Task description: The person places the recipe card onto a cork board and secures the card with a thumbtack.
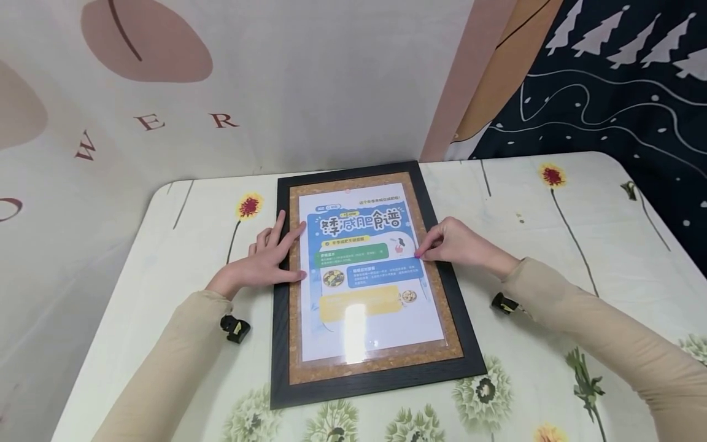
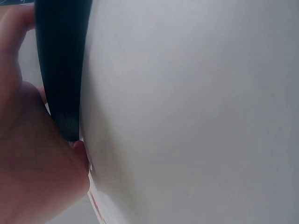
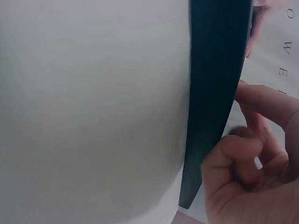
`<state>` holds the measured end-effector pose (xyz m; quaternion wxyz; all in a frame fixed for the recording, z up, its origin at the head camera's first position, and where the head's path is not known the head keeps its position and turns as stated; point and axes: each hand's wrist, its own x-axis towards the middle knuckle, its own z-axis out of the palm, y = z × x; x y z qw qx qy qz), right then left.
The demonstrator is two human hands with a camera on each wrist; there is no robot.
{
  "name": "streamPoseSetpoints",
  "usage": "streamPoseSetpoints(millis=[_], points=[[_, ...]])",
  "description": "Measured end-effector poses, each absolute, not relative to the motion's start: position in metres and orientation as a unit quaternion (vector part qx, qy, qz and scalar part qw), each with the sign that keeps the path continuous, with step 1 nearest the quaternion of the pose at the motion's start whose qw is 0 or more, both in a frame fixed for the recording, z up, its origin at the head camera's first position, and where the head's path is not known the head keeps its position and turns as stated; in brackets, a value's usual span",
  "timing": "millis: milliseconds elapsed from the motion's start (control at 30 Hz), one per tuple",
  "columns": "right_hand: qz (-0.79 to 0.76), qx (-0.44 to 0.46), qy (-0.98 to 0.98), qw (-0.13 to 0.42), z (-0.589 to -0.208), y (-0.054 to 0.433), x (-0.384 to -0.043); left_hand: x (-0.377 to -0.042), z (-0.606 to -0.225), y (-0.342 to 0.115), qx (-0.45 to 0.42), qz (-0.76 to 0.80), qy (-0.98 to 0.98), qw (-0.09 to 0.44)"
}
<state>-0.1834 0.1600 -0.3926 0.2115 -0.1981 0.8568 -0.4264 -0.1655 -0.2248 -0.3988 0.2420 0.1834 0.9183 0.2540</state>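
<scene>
A glossy printed poster (image 1: 370,331), blue, green and yellow, lies on a cork board (image 1: 386,363) inside a black frame (image 1: 381,388). My left hand (image 1: 259,261) is spread across the frame's left side, its thumb and index fingertip resting on the poster's left edge. On the opposite side, my right hand (image 1: 455,245) pinches the poster's right edge between thumb and index finger. Anything small between those fingertips is hidden. Both wrist views show the dark frame side, beside my left hand (image 2: 42,172) and my right hand (image 3: 252,163).
Under the frame is a light tablecloth (image 1: 530,380) printed with flowers. A pale printed curtain (image 1: 309,80) hangs behind the table, and a dark tree-patterned cloth (image 1: 607,116) at the right. Small black wrist devices sit by both sleeves.
</scene>
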Motion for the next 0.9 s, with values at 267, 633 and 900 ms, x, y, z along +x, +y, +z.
streamPoseSetpoints(millis=[267, 633, 900], points=[[-0.408, -0.171, 0.870, 0.218, -0.3896, 0.1585, -0.1839, -0.1645, -0.3964, -0.2259, 0.184, 0.258, 0.919, 0.235], [-0.410, -0.174, 0.866, 0.226, -0.3875, 0.1586, -0.1852, -0.1634, -0.3927, -0.2263, 0.182, 0.258, 0.920, 0.232], [-0.400, -0.194, 0.865, 0.232, -0.3888, 0.1613, -0.1840, -0.1642, -0.3981, -0.2250, 0.187, 0.254, 0.919, 0.235]])
